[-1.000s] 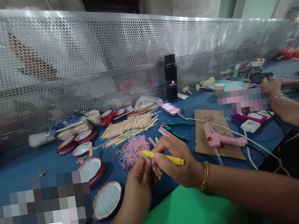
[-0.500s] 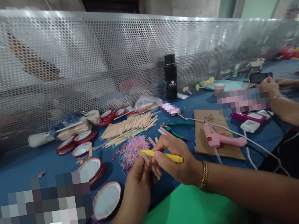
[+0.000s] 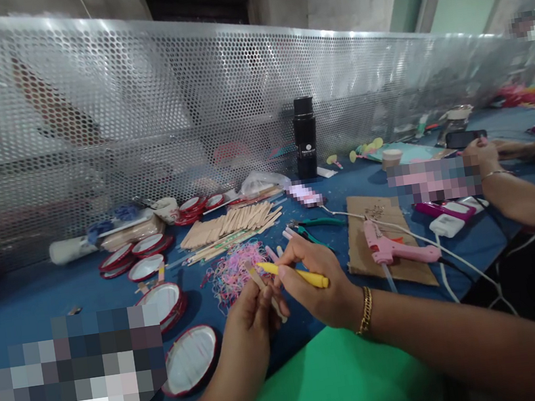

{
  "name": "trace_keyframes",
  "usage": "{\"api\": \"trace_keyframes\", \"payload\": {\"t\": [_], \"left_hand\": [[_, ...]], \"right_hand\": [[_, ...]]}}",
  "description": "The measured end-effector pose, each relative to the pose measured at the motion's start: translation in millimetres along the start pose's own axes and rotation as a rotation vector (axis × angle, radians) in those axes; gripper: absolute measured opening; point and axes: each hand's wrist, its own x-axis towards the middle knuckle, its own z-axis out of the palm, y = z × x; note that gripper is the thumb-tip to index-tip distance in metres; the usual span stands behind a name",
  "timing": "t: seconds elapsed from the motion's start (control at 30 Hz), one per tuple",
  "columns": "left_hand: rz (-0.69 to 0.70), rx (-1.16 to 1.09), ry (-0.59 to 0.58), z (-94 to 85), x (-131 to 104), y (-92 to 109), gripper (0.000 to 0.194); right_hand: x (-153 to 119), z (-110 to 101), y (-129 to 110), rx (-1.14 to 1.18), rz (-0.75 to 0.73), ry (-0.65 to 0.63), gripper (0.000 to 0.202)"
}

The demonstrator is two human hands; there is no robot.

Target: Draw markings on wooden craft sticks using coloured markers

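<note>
My left hand (image 3: 256, 311) pinches a flat wooden stick (image 3: 257, 278), held tilted with its upper end free and a yellow mark near that end. In my right hand (image 3: 316, 283) is a yellow marker (image 3: 303, 276), gripped like a pen, its tip pointing left beside the stick's top. A small gap seems to part the tip from the wood. Behind the hands lies a heap of colourful rubber bands (image 3: 237, 268). Farther back is a pile of wooden sticks (image 3: 228, 224) on the blue table.
Round red-rimmed lids (image 3: 190, 360) line the left. A black bottle (image 3: 306, 138) stands by the perforated screen (image 3: 233, 99). On cardboard (image 3: 360, 240) at right rests a pink glue gun (image 3: 394, 250), near white cables and green-handled pliers (image 3: 320, 222). Another person's hands (image 3: 483, 160) hold a phone farther right.
The yellow marker's tip has moved slightly up and to the right, away from the stick, uncovering the yellow mark. My left hand has hardly moved.
</note>
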Motion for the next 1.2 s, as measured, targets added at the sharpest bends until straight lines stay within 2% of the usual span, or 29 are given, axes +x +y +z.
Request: {"api": "trace_keyframes", "payload": {"t": [0.17, 0.37, 0.8, 1.2], "left_hand": [[0.021, -0.014, 0.014, -0.7, -0.1, -3.6, 0.035], [0.004, 0.009, -0.02, -0.9, -0.5, -3.1, 0.031], [0.018, 0.023, 0.028, -0.9, 0.7, -4.8, 0.037], [0.011, -0.017, 0.027, 0.9, -0.1, 0.3, 0.036]], "right_hand": [[-0.5, 1.2, -1.3, 0.015, -0.02, -0.033, 0.008], [0.9, -0.9, -0.7, 0.008, 0.001, 0.002, 0.011], [-2.6, 3.2, -1.1, 0.009, -0.025, -0.04, 0.008], [-0.8, 3.1, -3.8, 0.008, -0.026, -0.038, 0.008]]}}
